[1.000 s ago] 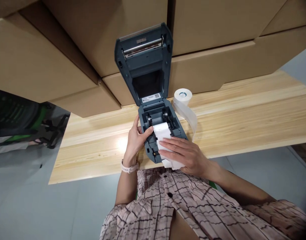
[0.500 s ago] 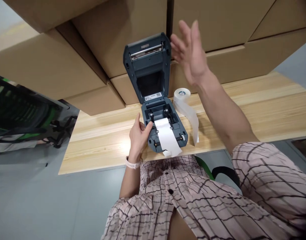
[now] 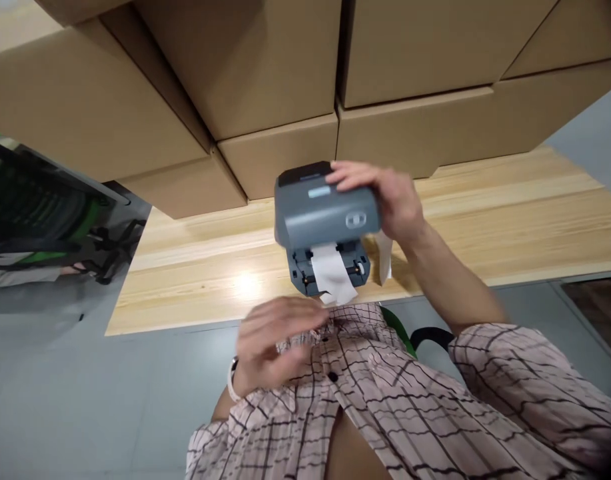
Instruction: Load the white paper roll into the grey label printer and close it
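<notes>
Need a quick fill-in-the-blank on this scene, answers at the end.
1. The person's ____ hand touches the lid of the printer.
2. The paper strip hanging over the printer's front edge is ____ in colour.
3. A pale wristband is worn on the same side as the ____ hand.
4. The boxes behind the printer are made of ____.

Missing words: right; white; left; cardboard.

stacked cardboard boxes (image 3: 415, 53) | wooden table (image 3: 505, 213) | probably a chair (image 3: 40, 207), left, blurred | grey floor (image 3: 85, 407)
</notes>
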{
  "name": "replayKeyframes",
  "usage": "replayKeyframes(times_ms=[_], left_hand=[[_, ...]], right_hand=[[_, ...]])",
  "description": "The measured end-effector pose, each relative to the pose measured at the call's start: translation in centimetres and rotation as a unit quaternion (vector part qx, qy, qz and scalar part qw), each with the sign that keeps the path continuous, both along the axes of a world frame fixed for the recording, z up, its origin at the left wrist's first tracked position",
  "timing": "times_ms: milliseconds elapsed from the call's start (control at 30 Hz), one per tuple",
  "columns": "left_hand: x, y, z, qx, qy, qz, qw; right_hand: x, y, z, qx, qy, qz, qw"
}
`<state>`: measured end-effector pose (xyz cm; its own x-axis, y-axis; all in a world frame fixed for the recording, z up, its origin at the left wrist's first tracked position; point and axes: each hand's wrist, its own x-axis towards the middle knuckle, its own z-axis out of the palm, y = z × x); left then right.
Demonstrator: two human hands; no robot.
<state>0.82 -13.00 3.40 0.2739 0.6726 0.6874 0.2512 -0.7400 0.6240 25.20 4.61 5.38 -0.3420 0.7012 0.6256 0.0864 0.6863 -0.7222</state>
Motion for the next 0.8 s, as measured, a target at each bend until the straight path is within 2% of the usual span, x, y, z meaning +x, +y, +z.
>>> replayKeyframes(times_ms=[67,100,133,200,300,367,467,600,667,733,800], left_hand=[[-0.2,0.8,-0.4,0.020,-0.060,0.148,0.987],[-0.1,1.6,-0.9,0.006,-0.072,0.215,0.974],[0.0,2.4,-1.6,-0.033,-0.078,0.242,0.967],[0.6,3.9,-3.3,-0.127,-0.084,0.228,0.962],[1.6,5.3,-5.5,-0.260,-0.084,0.169,0.947],[2.1,5.4,-6.3,-0.303,-0.092,0.142,0.938],[2.5,5.2,-6.3,-0.324,-0.110,0.136,0.930],[2.7,5.2,-5.7,-0.314,-0.109,0.138,0.933],[2.7,4.8,-5.8,-0.287,-0.086,0.149,0.942],[2.7,3.6,-6.6,-0.202,-0.037,0.189,0.960],[2.7,1.9,-8.1,-0.050,0.040,0.246,0.967]], right_hand=[[0.6,-2.8,-1.9,0.020,-0.048,-0.010,0.999],[0.8,-3.9,-2.8,0.016,-0.068,-0.015,0.997],[1.0,-4.8,-3.5,0.008,-0.083,-0.021,0.996],[1.1,-5.9,-4.7,-0.013,-0.108,-0.035,0.993],[1.3,-6.5,-5.8,-0.058,-0.130,-0.051,0.989],[1.2,-6.5,-6.2,-0.091,-0.126,-0.052,0.986],[0.8,-6.5,-6.8,-0.129,-0.118,-0.048,0.983],[0.1,-6.7,-7.3,-0.134,-0.105,-0.054,0.984],[-0.1,-6.8,-7.5,-0.120,-0.111,-0.063,0.985],[-0.1,-6.7,-7.8,-0.107,-0.110,-0.070,0.986],[0.0,-6.5,-8.2,-0.104,-0.102,-0.064,0.987]])
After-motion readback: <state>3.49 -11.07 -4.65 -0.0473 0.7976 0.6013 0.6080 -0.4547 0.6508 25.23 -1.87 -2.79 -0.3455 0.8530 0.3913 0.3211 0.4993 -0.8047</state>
